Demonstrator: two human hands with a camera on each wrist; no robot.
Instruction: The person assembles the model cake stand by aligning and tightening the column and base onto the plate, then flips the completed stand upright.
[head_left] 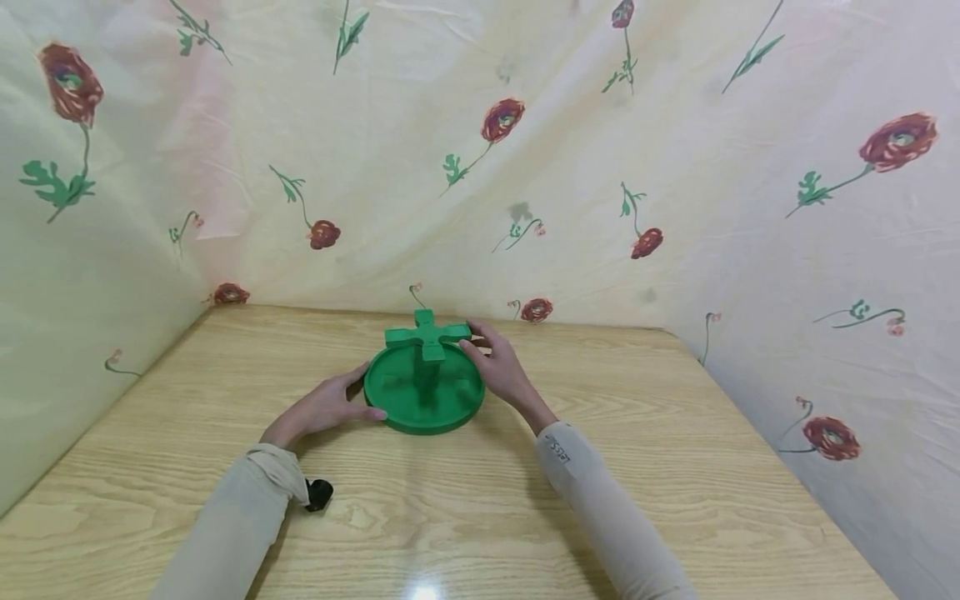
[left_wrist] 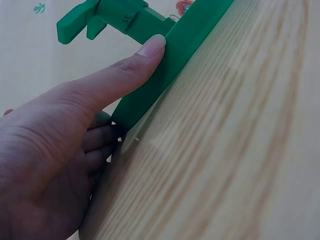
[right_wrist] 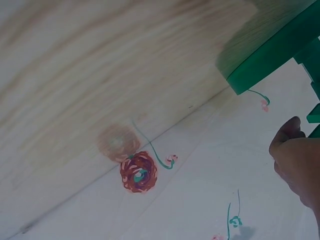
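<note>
A round green tray (head_left: 393, 396) with a raised rim stands on the table. From its middle rises a green post (left_wrist: 122, 17) marked 35, topped by a green four-armed cross (head_left: 431, 335). My left hand (head_left: 330, 407) holds the tray's left edge, thumb (left_wrist: 152, 46) on the rim and the other fingers round the far side, partly hidden. On the other side, my right hand (head_left: 501, 364) grips the right arm of the cross between thumb and fingers. In the right wrist view only part of that hand (right_wrist: 300, 165) shows.
The light wood-grain table (head_left: 675, 467) spreads around the tray. A flowered cloth (head_left: 375, 167) hangs behind it and along both sides, close past the tray at the back. A small black object (head_left: 318, 494) sits at the left cuff.
</note>
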